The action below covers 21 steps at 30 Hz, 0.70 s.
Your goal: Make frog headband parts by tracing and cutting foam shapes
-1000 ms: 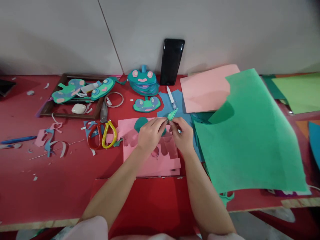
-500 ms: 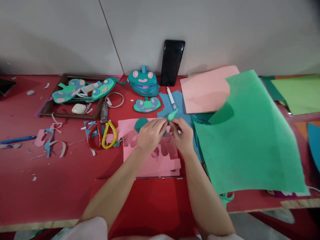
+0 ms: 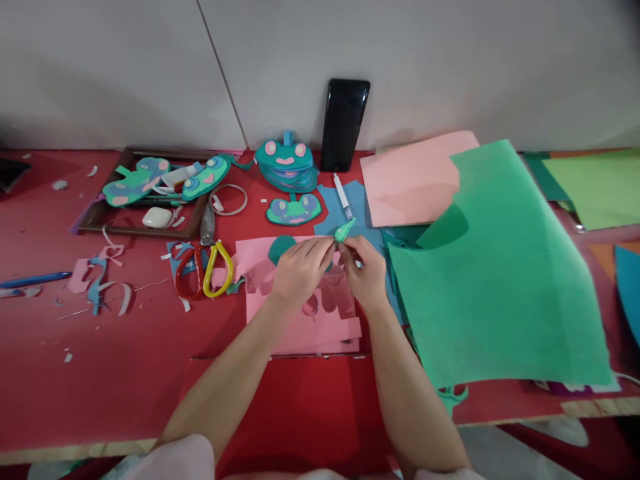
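A small light-green felt piece [image 3: 345, 230] is pinched between my two hands, its pointed end sticking up past the fingertips. My left hand [image 3: 304, 267] is closed on it from the left, and my right hand [image 3: 366, 267] from the right. Most of the piece is hidden by the fingers. Beneath the hands lies a pink felt sheet [image 3: 295, 327] with shapes cut out of it. A dark teal felt circle [image 3: 282, 248] shows beside my left hand. Just beyond the fingertips, a white pen [image 3: 343, 195] rests on blue felt [image 3: 357, 195].
A green sheet [image 3: 510, 293] and a pink sheet [image 3: 415, 187] cover the right side. Scissors [image 3: 219, 268] with red and yellow handles lie left. Felt frog faces [image 3: 286, 160] are stacked behind, near a phone [image 3: 345, 125] against the wall. A brown frame [image 3: 135, 229] holds small items.
Almost nothing differs. Both hands stay in place on the green felt piece, with only a very slight shift in the fingers.
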Each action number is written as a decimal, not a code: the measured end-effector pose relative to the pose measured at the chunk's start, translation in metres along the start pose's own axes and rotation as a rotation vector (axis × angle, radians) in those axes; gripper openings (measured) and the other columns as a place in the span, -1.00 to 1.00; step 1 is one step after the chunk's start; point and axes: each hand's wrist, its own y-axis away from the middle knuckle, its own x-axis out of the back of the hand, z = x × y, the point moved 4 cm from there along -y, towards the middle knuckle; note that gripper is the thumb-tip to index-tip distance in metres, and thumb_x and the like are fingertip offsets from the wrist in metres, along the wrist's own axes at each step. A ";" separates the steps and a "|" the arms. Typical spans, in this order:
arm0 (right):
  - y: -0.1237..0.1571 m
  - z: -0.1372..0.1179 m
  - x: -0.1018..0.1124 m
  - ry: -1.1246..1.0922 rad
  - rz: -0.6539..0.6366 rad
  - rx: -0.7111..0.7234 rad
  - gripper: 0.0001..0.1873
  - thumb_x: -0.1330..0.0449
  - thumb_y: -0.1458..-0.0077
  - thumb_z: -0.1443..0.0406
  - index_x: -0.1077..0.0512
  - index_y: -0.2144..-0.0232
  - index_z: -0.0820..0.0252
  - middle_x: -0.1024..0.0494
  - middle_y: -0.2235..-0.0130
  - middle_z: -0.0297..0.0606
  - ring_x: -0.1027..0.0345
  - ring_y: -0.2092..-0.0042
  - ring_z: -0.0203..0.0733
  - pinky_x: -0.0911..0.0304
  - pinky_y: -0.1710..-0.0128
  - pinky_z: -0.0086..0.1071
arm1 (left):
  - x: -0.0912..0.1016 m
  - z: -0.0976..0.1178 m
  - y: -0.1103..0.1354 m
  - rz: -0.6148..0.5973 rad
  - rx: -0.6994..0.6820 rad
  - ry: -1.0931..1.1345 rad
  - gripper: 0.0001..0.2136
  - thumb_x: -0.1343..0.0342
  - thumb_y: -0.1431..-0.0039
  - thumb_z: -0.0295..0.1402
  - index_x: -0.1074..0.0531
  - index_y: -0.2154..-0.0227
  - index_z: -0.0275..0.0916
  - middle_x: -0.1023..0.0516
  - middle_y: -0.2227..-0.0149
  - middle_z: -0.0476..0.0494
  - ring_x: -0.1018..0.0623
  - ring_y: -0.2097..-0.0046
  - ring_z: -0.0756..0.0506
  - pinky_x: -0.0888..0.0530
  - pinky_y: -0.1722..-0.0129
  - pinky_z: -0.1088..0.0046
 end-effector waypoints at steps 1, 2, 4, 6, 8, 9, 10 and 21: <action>0.000 0.000 0.000 0.000 -0.001 0.002 -0.85 -0.04 -0.21 0.34 -0.41 0.33 0.13 -0.43 0.41 -0.32 -0.31 0.39 -0.29 -0.23 0.42 -0.38 | 0.000 0.000 0.000 0.004 -0.003 -0.003 -0.84 0.02 -0.27 -0.42 -0.46 0.24 -0.26 -0.64 0.30 -0.15 -0.63 0.26 -0.07 -0.53 0.24 0.41; 0.000 0.000 0.000 -0.002 -0.002 0.004 -0.86 -0.04 -0.21 0.34 -0.41 0.32 0.13 -0.43 0.40 -0.32 -0.31 0.39 -0.30 -0.23 0.42 -0.38 | 0.000 0.001 0.000 0.016 -0.009 -0.009 -0.85 0.01 -0.27 -0.42 -0.46 0.24 -0.26 -0.64 0.30 -0.15 -0.63 0.26 -0.07 -0.53 0.25 0.42; 0.000 0.000 0.000 -0.007 -0.004 0.009 -0.87 -0.05 -0.21 0.35 -0.41 0.32 0.13 -0.43 0.40 -0.32 -0.31 0.39 -0.30 -0.23 0.42 -0.39 | 0.001 0.001 0.001 0.040 -0.020 -0.020 -0.86 0.00 -0.26 -0.43 -0.47 0.25 -0.26 -0.64 0.31 -0.14 -0.63 0.27 -0.06 -0.52 0.26 0.43; 0.000 -0.001 0.000 -0.004 -0.007 0.016 -0.87 -0.06 -0.21 0.35 -0.41 0.33 0.14 -0.43 0.41 -0.33 -0.31 0.39 -0.30 -0.22 0.42 -0.39 | 0.001 0.002 0.001 0.059 -0.033 -0.025 -0.87 -0.01 -0.25 -0.43 -0.47 0.24 -0.26 -0.64 0.31 -0.13 -0.62 0.27 -0.06 -0.52 0.27 0.43; 0.000 -0.001 0.000 0.005 -0.010 0.021 -0.87 -0.05 -0.22 0.34 -0.41 0.33 0.14 -0.42 0.41 -0.33 -0.31 0.40 -0.30 -0.22 0.42 -0.39 | 0.001 0.002 0.001 0.066 -0.038 -0.029 -0.87 -0.02 -0.24 -0.44 -0.47 0.24 -0.26 -0.64 0.31 -0.13 -0.62 0.28 -0.06 -0.52 0.27 0.43; 0.000 -0.001 0.000 0.006 -0.012 0.021 -0.87 -0.05 -0.22 0.34 -0.41 0.33 0.14 -0.43 0.41 -0.33 -0.31 0.40 -0.31 -0.22 0.42 -0.40 | 0.001 0.002 0.001 0.066 -0.037 -0.032 -0.87 -0.02 -0.24 -0.44 -0.47 0.24 -0.26 -0.64 0.32 -0.13 -0.62 0.28 -0.06 -0.51 0.27 0.43; 0.000 -0.001 -0.001 0.004 -0.013 0.021 -0.87 -0.05 -0.22 0.34 -0.41 0.32 0.14 -0.43 0.40 -0.32 -0.31 0.40 -0.31 -0.22 0.42 -0.40 | 0.001 0.001 0.001 0.062 -0.033 -0.036 -0.87 -0.02 -0.24 -0.44 -0.47 0.24 -0.26 -0.64 0.32 -0.13 -0.62 0.28 -0.06 -0.51 0.27 0.43; 0.000 -0.002 0.000 0.020 -0.007 0.016 -0.86 -0.05 -0.22 0.33 -0.41 0.33 0.14 -0.44 0.40 -0.31 -0.32 0.37 -0.29 -0.24 0.41 -0.40 | 0.002 0.004 0.001 0.095 -0.061 -0.046 -0.87 -0.03 -0.23 -0.46 -0.46 0.23 -0.29 -0.64 0.33 -0.12 -0.62 0.30 -0.03 -0.49 0.30 0.48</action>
